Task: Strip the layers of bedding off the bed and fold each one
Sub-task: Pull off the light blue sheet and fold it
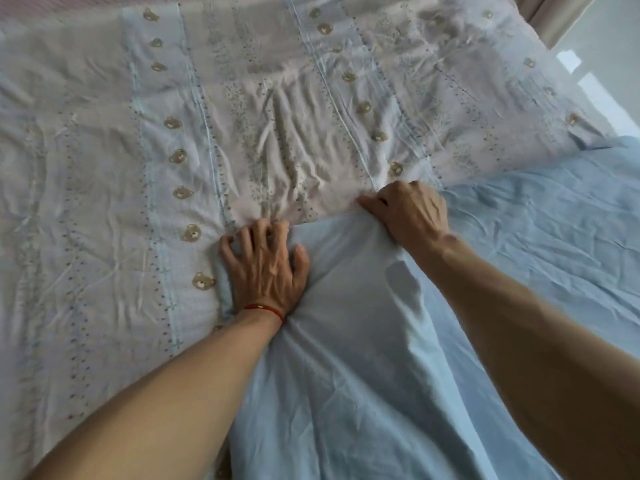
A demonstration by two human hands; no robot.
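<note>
A pale cover printed with little bears and dotted stripes [145, 140] lies spread over the bed, wrinkled in the middle. A plain light blue sheet [346, 358] lies across the near and right part, its edge folded over onto the printed cover. My left hand [266, 268], with a red string at the wrist, presses down on the blue sheet's edge with curled, spread fingers. My right hand [412, 211] grips the same edge a little farther right, fingers curled round the cloth. Both forearms reach in from below.
The bed's far right corner ends near a beige curtain [554, 15] and a glossy pale floor [602, 64]. A pinkish striped layer [41, 8] shows along the top left edge of the bed.
</note>
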